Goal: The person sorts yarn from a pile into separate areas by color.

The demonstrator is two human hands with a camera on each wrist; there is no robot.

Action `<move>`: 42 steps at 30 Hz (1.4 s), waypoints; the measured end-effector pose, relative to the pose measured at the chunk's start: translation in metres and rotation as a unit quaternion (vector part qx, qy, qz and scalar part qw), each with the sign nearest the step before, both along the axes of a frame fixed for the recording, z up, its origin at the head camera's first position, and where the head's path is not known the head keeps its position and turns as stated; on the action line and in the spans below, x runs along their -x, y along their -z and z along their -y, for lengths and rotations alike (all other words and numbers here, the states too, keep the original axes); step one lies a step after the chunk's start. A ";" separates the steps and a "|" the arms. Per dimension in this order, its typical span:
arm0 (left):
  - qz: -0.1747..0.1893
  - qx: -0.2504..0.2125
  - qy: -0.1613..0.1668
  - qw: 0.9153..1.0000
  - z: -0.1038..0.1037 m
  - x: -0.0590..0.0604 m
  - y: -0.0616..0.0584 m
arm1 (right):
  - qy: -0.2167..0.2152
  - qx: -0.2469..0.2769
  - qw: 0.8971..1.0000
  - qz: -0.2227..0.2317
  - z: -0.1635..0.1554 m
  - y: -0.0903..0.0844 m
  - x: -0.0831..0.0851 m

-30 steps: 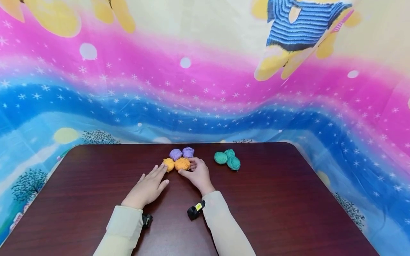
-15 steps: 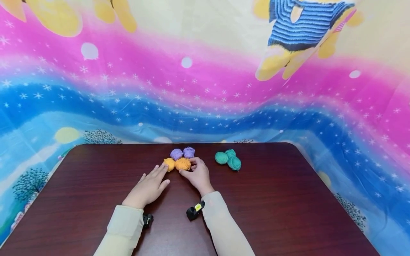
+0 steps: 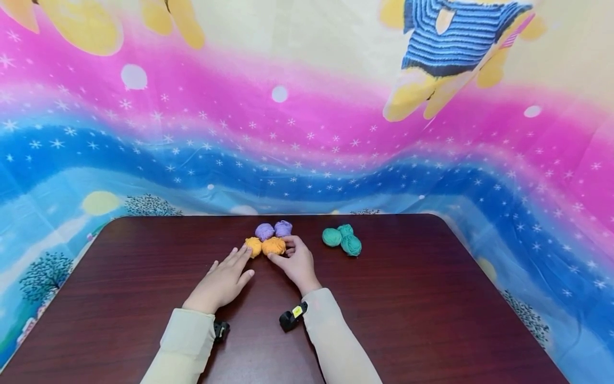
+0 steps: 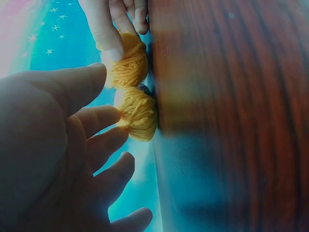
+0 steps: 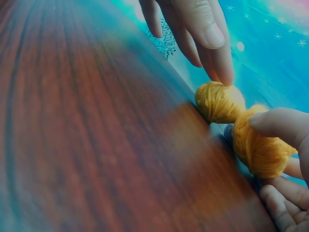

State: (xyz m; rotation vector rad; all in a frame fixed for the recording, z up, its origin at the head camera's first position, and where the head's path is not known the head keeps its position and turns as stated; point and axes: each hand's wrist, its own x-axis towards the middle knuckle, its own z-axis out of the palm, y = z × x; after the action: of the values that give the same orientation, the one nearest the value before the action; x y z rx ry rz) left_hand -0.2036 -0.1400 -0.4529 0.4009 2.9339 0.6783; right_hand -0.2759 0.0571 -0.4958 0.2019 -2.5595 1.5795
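Note:
Two yarn balls lie side by side on the table, a yellow ball (image 3: 253,246) on the left and an orange ball (image 3: 274,246) on the right. My left hand (image 3: 218,280) has its fingers stretched out, with the fingertips touching the yellow ball's left side. In the left wrist view its fingers are spread and nearly straight. My right hand (image 3: 299,263) holds the orange ball between thumb and fingers, as the right wrist view shows with the thumb (image 5: 277,123) on the yarn. Just behind them sit two purple yarn balls (image 3: 264,231), close together.
To the right, three green yarn balls (image 3: 351,245) form a tight cluster on the dark wooden table (image 3: 408,298). The table's far edge runs close behind the balls. A colourful printed cloth (image 3: 307,133) hangs behind it. Each wrist wears a small black camera (image 3: 289,320).

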 end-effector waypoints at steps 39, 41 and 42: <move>0.006 -0.016 0.004 1.000 0.003 -0.001 0.000 | -0.105 0.197 0.974 0.046 -0.029 0.003 0.001; 0.006 -0.015 0.004 1.000 0.003 -0.002 0.000 | -0.122 0.193 0.972 0.054 -0.033 0.004 -0.001; 0.006 -0.015 0.004 1.000 0.002 -0.002 0.000 | -0.127 0.193 0.971 0.059 -0.034 0.004 -0.001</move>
State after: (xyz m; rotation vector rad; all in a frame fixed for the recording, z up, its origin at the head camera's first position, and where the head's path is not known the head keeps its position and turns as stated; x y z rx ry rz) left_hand -0.2019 -0.1423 -0.4526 0.4102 2.9124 0.7213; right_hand -0.2748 0.0915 -0.4995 0.4192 -2.3158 2.2048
